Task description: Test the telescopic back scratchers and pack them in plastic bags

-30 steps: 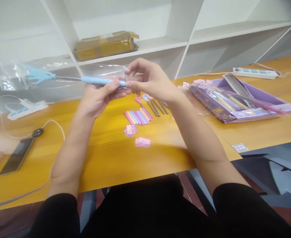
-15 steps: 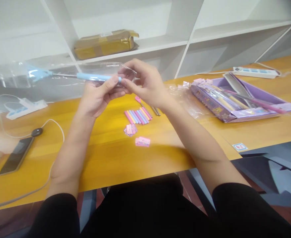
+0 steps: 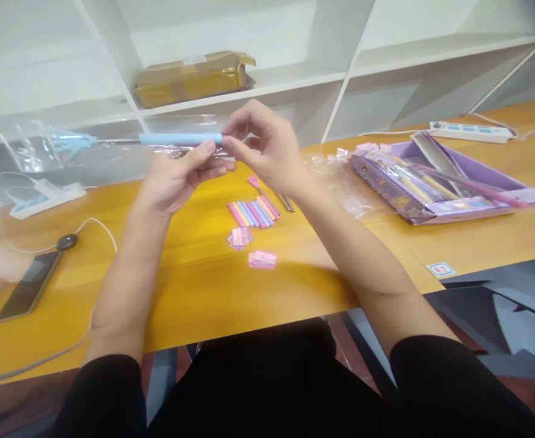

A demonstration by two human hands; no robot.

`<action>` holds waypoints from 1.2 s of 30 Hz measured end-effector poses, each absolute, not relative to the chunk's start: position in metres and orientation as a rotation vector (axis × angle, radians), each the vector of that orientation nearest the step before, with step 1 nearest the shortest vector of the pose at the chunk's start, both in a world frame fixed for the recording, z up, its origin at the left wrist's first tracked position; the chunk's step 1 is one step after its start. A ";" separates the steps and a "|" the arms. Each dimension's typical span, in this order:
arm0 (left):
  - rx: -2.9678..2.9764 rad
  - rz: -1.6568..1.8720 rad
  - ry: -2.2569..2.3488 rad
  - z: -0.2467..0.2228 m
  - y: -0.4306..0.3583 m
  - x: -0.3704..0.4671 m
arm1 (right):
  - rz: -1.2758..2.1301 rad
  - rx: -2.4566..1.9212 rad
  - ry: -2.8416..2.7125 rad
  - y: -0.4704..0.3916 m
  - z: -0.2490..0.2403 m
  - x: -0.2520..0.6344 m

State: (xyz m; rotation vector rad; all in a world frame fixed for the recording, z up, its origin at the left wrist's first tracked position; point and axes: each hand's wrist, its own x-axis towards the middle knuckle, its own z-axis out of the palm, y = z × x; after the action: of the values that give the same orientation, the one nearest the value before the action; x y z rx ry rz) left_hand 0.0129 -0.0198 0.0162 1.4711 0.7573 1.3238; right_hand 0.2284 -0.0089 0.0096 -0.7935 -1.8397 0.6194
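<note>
A light blue back scratcher [image 3: 180,139] with a metal rod lies sideways in front of me above the table. Its claw-shaped head [image 3: 73,141] is inside a clear plastic bag [image 3: 34,146], which trails to the left. My left hand [image 3: 180,176] supports the handle and bag from below, thumb pressed on top. At the handle's right end, the thumb and fingers of my right hand [image 3: 265,143] pinch its tip. Below them on the table are a pink claw head [image 3: 254,181], a row of coloured sticks [image 3: 253,213], metal rods [image 3: 286,202] and small pink cards [image 3: 262,260].
To the right stands a purple box [image 3: 431,210] holding wrapped sticks, with crumpled clear plastic [image 3: 353,191] beside it. A phone [image 3: 30,286] and cable lie at left. Power strips [image 3: 48,198] sit on both sides. A taped parcel [image 3: 194,79] rests on the shelf behind.
The bag has slid back from the handle's right end, and the handle now shows more plainly. My right fingers have moved onto its tip. The left hand has barely shifted.
</note>
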 end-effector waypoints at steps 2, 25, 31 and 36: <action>1.480 1.327 0.753 0.016 -0.020 0.014 | 0.560 -0.721 -1.830 -0.008 0.008 0.229; 1.592 1.286 0.781 0.014 -0.020 0.017 | 0.759 -0.739 -1.776 -0.023 0.015 0.227; 1.590 1.284 0.728 0.014 -0.017 0.014 | 0.734 -0.627 -1.828 -0.023 0.016 0.234; 1.591 1.213 0.693 0.016 -0.021 0.015 | 0.634 -0.553 -1.873 -0.019 0.014 0.239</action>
State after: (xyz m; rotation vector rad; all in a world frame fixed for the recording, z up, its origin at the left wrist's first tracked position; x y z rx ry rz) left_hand 0.0146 -0.0206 0.0158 1.5912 0.6928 1.2128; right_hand 0.2393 -0.0190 0.0143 -0.5527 -1.8731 0.6344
